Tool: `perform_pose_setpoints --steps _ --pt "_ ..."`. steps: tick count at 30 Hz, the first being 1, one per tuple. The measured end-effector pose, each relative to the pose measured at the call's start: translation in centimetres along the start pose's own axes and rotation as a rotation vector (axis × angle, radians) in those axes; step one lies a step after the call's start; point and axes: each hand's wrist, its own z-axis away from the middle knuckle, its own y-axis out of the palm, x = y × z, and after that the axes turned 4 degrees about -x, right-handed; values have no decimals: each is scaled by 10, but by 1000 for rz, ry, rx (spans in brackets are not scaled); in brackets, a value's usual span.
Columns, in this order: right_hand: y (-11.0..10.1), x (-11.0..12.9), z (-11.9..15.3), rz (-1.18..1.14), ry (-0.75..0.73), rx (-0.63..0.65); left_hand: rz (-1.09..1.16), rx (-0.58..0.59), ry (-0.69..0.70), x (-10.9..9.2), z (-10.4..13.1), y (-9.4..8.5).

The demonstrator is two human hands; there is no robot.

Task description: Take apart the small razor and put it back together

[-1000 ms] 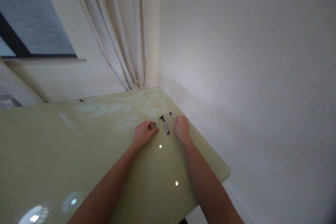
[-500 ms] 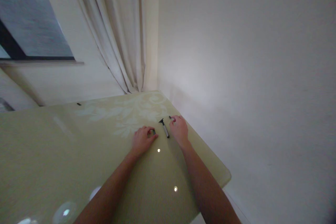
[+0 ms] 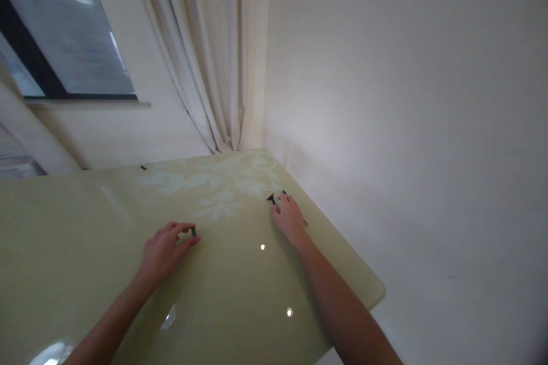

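Between the thumb and fingertips of my left hand (image 3: 165,251) is a small dark piece (image 3: 193,232), held just over the tabletop at centre left. My right hand (image 3: 290,219) rests near the table's right edge, its fingers closed at the handle of a black-headed razor (image 3: 271,198); most of the handle is hidden under the hand. A second slim dark item (image 3: 284,192) pokes out beyond the right fingertips, and its other end shows to the right of the hand.
The glossy pale-green table (image 3: 231,291) has a white floral pattern at its far corner. A small black piece (image 3: 143,167) lies by the far edge. Beyond are a curtain (image 3: 214,57), a window and, on the right, a wall (image 3: 385,97).
My left hand has moved left and nearer with the small dark piece. My right hand has shifted onto the razor's handle, which lay uncovered between the hands before. The view has turned slightly left.
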Motion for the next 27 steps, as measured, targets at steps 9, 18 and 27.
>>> perform_pose_setpoints --steps 9,18,27 --pt "11 -6 -1 59 -47 -19 71 -41 -144 53 24 -22" --pt "9 -8 -3 -41 -19 -25 43 -14 -209 58 21 -31" --pt "21 94 26 -412 -266 119 12 28 -246 60 16 -36"
